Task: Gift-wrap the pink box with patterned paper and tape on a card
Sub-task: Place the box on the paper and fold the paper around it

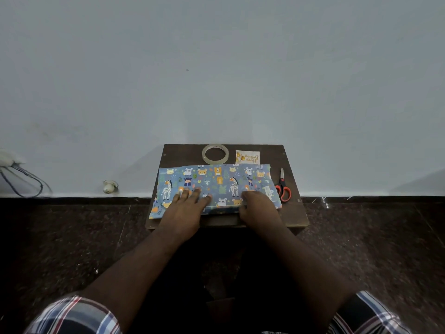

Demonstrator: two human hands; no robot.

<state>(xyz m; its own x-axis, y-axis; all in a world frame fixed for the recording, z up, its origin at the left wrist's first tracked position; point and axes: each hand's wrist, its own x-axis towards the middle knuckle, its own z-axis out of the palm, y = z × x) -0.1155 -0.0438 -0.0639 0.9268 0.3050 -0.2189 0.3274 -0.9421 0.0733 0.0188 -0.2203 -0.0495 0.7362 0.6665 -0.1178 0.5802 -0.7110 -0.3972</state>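
Fingers (192, 192) flat on patterned paper (216, 182) — long axis left-right, scissors (283, 186) beside

Two hands, left (186, 204) and right (258, 207), one sheet of patterned paper (216, 179), one tape roll (215, 154), one card (248, 157), one pair of scissors (283, 186), one table (292, 213)

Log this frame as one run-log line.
stage: folding paper | left hand: flat on patterned paper | right hand: on its near edge | tape roll, card, scissors: untouched
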